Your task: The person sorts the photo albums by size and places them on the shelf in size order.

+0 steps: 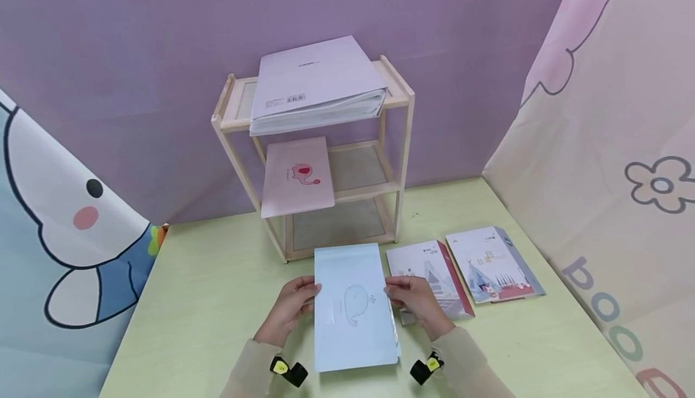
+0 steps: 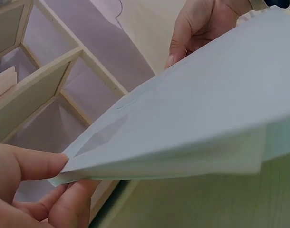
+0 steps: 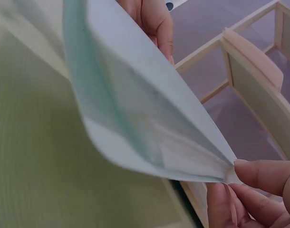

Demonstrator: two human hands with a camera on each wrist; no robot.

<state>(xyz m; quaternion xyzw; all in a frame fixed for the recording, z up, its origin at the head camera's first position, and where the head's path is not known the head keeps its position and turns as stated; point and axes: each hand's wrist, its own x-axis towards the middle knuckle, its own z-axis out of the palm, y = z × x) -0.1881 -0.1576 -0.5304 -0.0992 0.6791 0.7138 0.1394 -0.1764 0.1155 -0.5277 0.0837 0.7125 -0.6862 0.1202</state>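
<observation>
A light blue notebook (image 1: 342, 337) with a whale drawing is held above the table's front part. The left hand (image 1: 290, 307) pinches its left edge, thumb on top and fingers beneath, as the left wrist view shows of the notebook (image 2: 192, 114) and hand (image 2: 40, 190). At the opposite edge the right hand (image 1: 420, 303) pinches it too. In the right wrist view, the notebook (image 3: 135, 61) has its covers parted, with pages between, and the right hand (image 3: 259, 194) grips a corner.
Behind stands a wooden shelf (image 1: 404, 145). A thick white book (image 1: 315, 78) lies on top; a pink notebook (image 1: 282, 193) juts from the middle shelf. Two illustrated booklets, one red-edged (image 1: 420, 262) and one grey-edged (image 1: 483, 259), lie on the green table (image 1: 206, 301) at right.
</observation>
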